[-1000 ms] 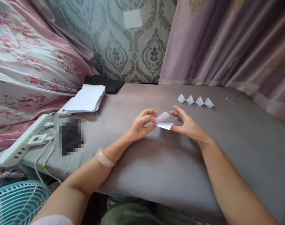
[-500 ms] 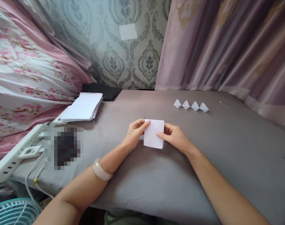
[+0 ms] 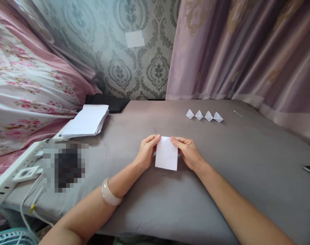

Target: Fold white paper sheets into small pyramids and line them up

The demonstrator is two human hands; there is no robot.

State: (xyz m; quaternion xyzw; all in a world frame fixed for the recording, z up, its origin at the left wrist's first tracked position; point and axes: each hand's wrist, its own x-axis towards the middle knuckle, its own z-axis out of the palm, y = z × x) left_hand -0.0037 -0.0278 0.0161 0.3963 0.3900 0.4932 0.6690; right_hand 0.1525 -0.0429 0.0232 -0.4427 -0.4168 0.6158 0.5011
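Observation:
A folded sheet of white paper (image 3: 166,156) is held upright over the grey-covered table, its lower edge hanging free. My left hand (image 3: 147,149) pinches its upper left corner, the thumb lying on the near face. On the other side my right hand (image 3: 188,151) grips the upper right corner between thumb and fingers. The fingers behind the paper are partly hidden. Farther back on the right stand several small folded white paper shapes (image 3: 199,115) in a row.
At the left lies a stack of white paper (image 3: 87,119) beside a black flat item (image 3: 111,103). A white power strip (image 3: 15,172) with cables runs along the left edge, near a blurred-out dark object (image 3: 69,166). A thin white stick (image 3: 238,113) lies far right. A fan (image 3: 14,236) shows below left.
My right thumb has moved up from the paper's right side to its upper right corner. The left hand keeps its hold. The whole view has shifted slightly.

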